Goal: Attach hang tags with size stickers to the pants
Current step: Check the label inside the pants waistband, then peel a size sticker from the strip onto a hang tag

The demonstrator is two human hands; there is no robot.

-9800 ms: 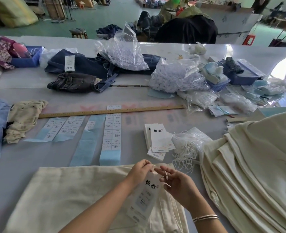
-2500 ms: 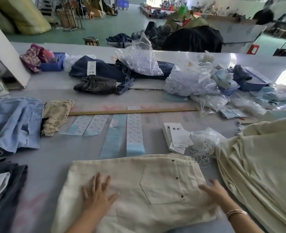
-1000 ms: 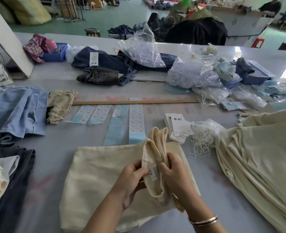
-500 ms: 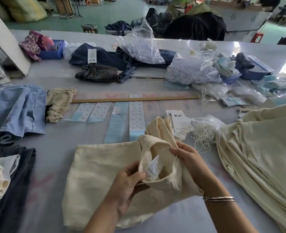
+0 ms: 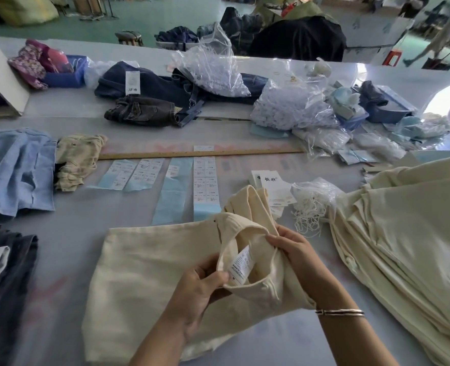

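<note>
Both hands (image 5: pixel 200 283) (image 5: pixel 295 249) grip cream pants (image 5: pixel 144 273) waistband, care label (image 5: pixel 241 265) exposed

From my remote feed, a grey worktable (image 5: pixel 68 233) carries the day's load, mapped here from the long wooden ruler (image 5: pixel 200 154) across its middle. Just nearer than the ruler lie strips of size stickers (image 5: pixel 204 180); right of them, a stack of hang tags (image 5: pixel 272 187) beside a bag of white strings (image 5: pixel 315 199). Cream pants (image 5: pixel 149 281) lie spread nearest me, below the ruler. A stack of cream garments (image 5: pixel 403 233) sits lower right of it, blue garments (image 5: pixel 15 170) off its left end, dark jeans (image 5: pixel 144 112) beyond it, and clear bags (image 5: pixel 292 107) beyond its right end.
</note>
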